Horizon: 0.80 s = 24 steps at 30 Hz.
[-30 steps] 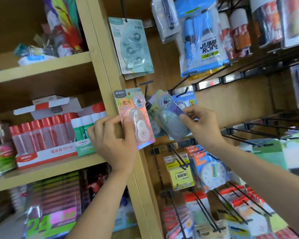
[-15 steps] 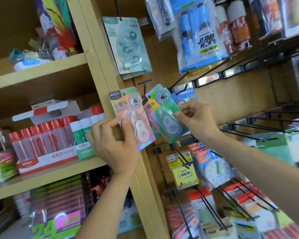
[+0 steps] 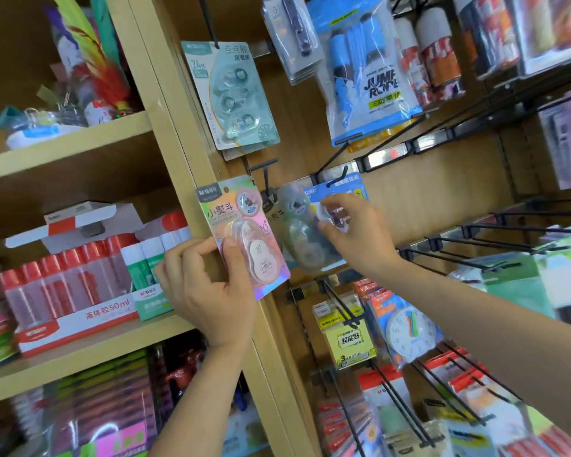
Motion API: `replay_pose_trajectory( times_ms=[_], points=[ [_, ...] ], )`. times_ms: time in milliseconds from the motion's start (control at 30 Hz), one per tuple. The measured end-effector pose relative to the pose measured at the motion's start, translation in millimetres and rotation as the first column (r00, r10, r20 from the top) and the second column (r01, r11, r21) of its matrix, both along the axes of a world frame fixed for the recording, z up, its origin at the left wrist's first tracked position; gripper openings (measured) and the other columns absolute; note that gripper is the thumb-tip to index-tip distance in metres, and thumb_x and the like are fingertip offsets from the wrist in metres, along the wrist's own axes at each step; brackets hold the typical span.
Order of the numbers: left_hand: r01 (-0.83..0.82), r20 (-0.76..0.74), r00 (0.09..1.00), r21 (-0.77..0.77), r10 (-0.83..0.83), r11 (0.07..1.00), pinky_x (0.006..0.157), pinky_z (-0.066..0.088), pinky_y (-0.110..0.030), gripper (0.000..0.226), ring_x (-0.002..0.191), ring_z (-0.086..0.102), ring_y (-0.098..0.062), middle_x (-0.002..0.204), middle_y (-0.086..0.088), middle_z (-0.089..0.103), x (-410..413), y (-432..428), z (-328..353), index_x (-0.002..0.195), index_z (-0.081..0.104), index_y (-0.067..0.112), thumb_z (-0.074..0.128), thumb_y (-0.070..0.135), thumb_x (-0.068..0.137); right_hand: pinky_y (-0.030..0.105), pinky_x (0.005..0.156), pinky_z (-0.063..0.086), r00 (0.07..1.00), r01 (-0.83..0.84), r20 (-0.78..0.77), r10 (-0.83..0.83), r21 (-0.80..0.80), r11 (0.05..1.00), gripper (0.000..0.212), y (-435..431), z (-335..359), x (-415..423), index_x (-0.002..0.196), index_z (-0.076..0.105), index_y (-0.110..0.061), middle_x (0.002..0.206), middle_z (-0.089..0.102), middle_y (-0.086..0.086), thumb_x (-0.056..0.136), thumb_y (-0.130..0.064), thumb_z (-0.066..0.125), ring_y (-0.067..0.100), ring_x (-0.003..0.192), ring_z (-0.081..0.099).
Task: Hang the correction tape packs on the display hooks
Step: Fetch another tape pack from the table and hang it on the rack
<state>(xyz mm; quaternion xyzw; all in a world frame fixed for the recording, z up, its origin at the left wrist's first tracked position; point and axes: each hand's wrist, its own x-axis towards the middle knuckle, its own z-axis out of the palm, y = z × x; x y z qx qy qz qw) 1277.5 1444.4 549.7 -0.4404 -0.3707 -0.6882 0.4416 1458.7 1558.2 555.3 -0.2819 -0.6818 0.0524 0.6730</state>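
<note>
The right hand [image 3: 356,235] pinches a blurred pack [image 3: 295,225] just below the black hook [image 3: 266,179] (threaded or not, I cannot tell); the left hand [image 3: 205,285] grips the pink pack [image 3: 234,219] left of that hook, unhung.

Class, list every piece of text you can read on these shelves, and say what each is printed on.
"JUMP ROPE": blue pack
"24M": teal pack
"小熨斗": pink pack, left hand
"液体胶50ml": red box
"超能贴", "SUPER STICKY": yellow pack
The blurred pack in the right hand: unreadable, like other small print.
</note>
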Motion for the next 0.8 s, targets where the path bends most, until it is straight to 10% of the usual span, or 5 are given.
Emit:
replay_pose_trajectory(
  times_ms=[200,800],
  points=[
    [0.006,0.007,1.0,0.004,-0.006,1.0,0.087,0.031,-0.012,0.016,0.095,0.055,-0.03,0.099,-0.012,0.066,0.6,0.1,-0.1,0.089,0.068,0.004,0.074,0.018,0.092,0.046,0.098,0.041,0.773,0.121,0.466,-0.43,0.557,0.821,0.055,-0.2,7.9,-11.0,0.137,0.052,-0.027,0.15,0.043,0.002,0.088,-0.048,0.063,0.03,0.131,0.042],
    [-0.035,-0.006,0.999,-0.034,0.035,0.999,0.085,0.044,-0.039,0.018,0.096,0.055,-0.035,0.102,-0.014,0.065,-1.6,2.9,-3.3,0.092,0.068,0.002,0.072,0.02,0.093,0.06,0.117,0.009,0.307,0.288,0.754,-0.581,0.508,0.812,0.069,69.1,43.2,-27.9,0.155,0.014,-0.043,0.167,0.003,-0.003,0.094,-0.066,0.037,0.037,0.151,0.003]
  ],
)
